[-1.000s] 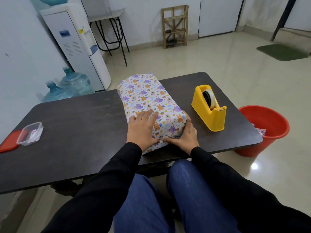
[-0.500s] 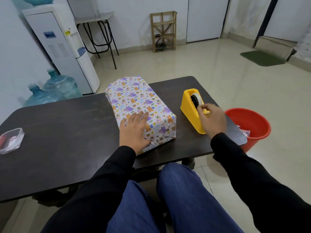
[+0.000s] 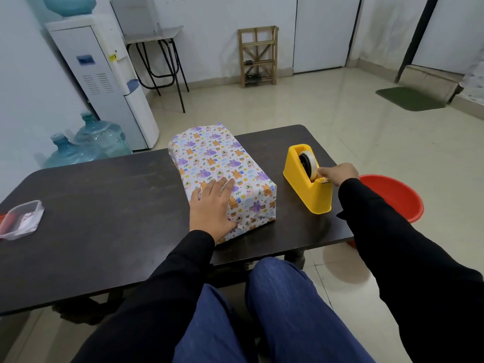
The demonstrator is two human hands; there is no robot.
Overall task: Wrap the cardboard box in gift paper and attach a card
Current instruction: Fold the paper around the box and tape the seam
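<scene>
Your left hand (image 3: 212,205) lies flat with fingers spread on the near end of the wrapped box (image 3: 222,163), pressing on the paper. Your right hand (image 3: 339,172) is at the yellow tape dispenser (image 3: 306,191), fingers curled and pinching the tape (image 3: 310,163) by the cutter. The box lies lengthwise on the bench (image 3: 104,205), apart from the dispenser on its right. A clear plastic tub (image 3: 22,218) sits at the left edge — a red bucket (image 3: 392,195) stands on the floor to the right.
</scene>
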